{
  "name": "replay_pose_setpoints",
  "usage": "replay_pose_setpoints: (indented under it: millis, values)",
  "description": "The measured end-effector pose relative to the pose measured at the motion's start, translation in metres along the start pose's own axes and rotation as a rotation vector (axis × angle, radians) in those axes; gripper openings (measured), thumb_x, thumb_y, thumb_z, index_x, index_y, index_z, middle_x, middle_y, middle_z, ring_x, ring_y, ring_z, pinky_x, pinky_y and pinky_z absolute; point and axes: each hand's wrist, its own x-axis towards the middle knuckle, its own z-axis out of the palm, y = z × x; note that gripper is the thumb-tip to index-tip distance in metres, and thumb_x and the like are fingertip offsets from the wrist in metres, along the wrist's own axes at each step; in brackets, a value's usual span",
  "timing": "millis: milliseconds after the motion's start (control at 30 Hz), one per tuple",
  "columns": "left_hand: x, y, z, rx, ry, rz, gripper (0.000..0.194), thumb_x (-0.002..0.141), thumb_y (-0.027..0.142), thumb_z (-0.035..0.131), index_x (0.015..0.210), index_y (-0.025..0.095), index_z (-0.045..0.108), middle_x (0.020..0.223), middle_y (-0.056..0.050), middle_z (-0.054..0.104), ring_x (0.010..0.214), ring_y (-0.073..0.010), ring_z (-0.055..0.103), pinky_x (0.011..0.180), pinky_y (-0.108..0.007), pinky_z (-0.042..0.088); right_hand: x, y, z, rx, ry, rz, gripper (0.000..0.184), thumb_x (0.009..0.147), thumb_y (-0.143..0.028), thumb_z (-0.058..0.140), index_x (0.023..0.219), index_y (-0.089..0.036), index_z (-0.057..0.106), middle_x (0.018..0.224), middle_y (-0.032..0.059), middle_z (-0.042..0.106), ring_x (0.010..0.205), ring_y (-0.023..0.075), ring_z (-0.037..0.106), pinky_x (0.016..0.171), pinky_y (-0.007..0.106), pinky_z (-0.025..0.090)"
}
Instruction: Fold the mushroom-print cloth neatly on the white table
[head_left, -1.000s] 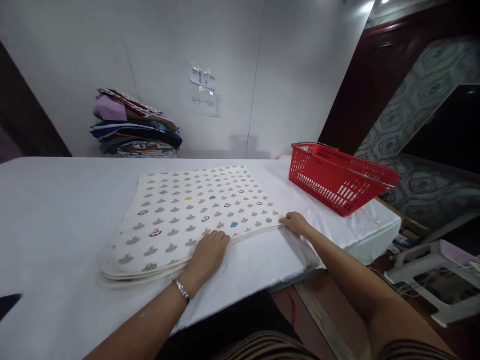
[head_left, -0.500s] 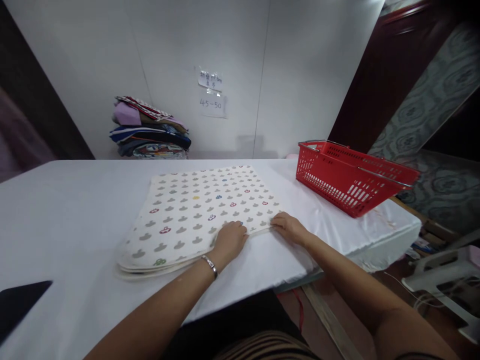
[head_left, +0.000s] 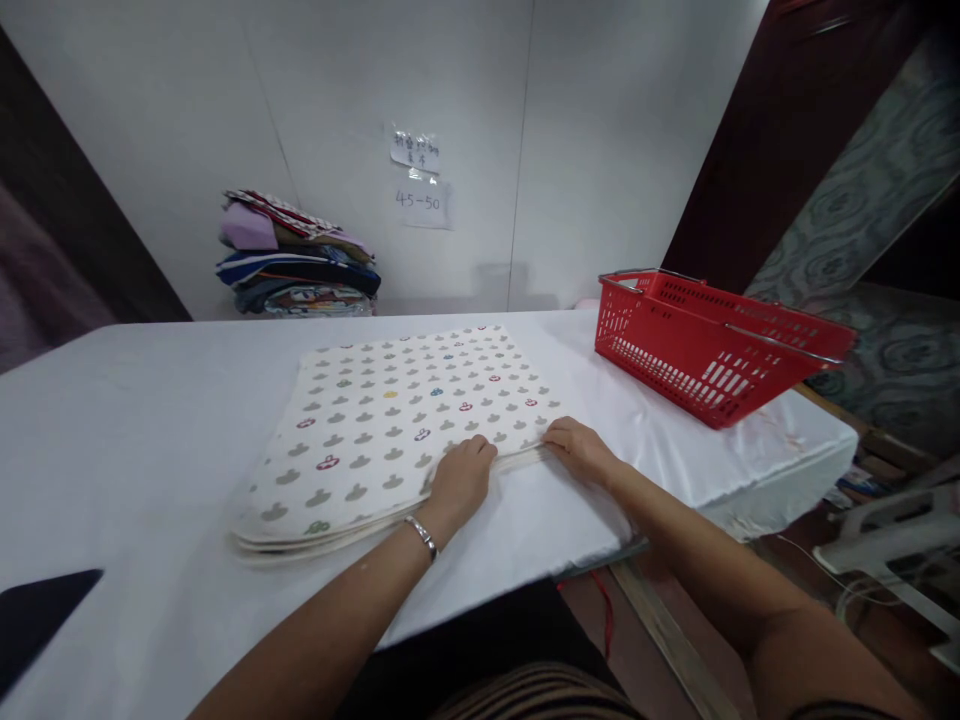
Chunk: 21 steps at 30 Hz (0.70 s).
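We have both hands at the near edge of a folded cloth (head_left: pixel 397 410), white with grey mushroom-like shapes and a few red, blue, green, purple and yellow ones. The cloth lies flat on the white-covered table (head_left: pixel 165 420), spreading ahead of our left grip (head_left: pixel 463 475) and out to its left, with several layers showing along the near edge.

Our left grip rests over that edge, its fingers side by side on the top layer; the thumb is hidden, so we cannot tell whether it pinches the fabric. Our right grip (head_left: pixel 577 450) is closed on the near right corner, a short gap to the right of the left one. A silvery bracelet (head_left: pixel 422 537) circles the wrist just behind our left grip.

Ahead and to the right of our right grip, apart from the cloth, a red basket (head_left: pixel 705 345) with metal handles stands on the table. Far ahead and left of our left grip, past the cloth, a pile of folded fabrics (head_left: pixel 300 262) sits against the pale wall (head_left: pixel 600 130). Straight beyond the cloth, two paper notes (head_left: pixel 422 204) are stuck up, the lower reading "45-50". A dark flat object (head_left: pixel 41 615) lies well left of our left grip.
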Motion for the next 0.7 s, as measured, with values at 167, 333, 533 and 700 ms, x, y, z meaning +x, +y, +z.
replay_pose_setpoints:
  millis: [167,333,533,700]
  values:
    - [0.007,0.007,0.006,0.032,0.038,0.123,0.027,0.085,0.006,0.038,0.094,0.019,0.059,0.118,-0.005,0.053,0.100,-0.0195,0.050,0.076,-0.032,0.040,0.000,-0.001,0.001,-0.011,0.011,0.008,0.019,0.088,-0.018,0.048,0.093,-0.022,0.067,0.095,0.0062,0.064,0.094,0.0191,0.055,0.078,0.030,0.045]
    - [0.017,0.016,0.006,0.057,0.014,0.156,0.021,0.089,0.015,0.040,0.085,0.018,0.061,0.114,-0.006,0.056,0.097,-0.0205,0.050,0.077,-0.034,0.041,0.000,0.000,0.004,0.005,0.003,0.016,0.020,0.089,-0.018,0.048,0.094,-0.022,0.067,0.094,0.0053,0.064,0.092,0.0184,0.055,0.079,0.030,0.044]
    - [0.020,0.015,0.011,0.023,0.039,0.157,0.027,0.085,0.005,0.037,0.088,0.018,0.061,0.117,-0.005,0.053,0.099,-0.0196,0.050,0.076,-0.032,0.040,-0.001,0.000,0.005,0.039,0.023,0.051,0.020,0.089,-0.018,0.048,0.094,-0.021,0.067,0.094,0.0051,0.064,0.092,0.0172,0.056,0.080,0.029,0.044]
    - [0.022,0.016,0.008,-0.047,-0.002,0.121,0.023,0.085,0.010,0.039,0.083,0.018,0.061,0.107,-0.006,0.055,0.096,-0.0204,0.051,0.076,-0.034,0.040,-0.001,0.000,0.007,0.052,0.018,0.071,0.020,0.088,-0.017,0.048,0.092,-0.021,0.067,0.092,0.0047,0.064,0.090,0.0175,0.056,0.079,0.030,0.045]
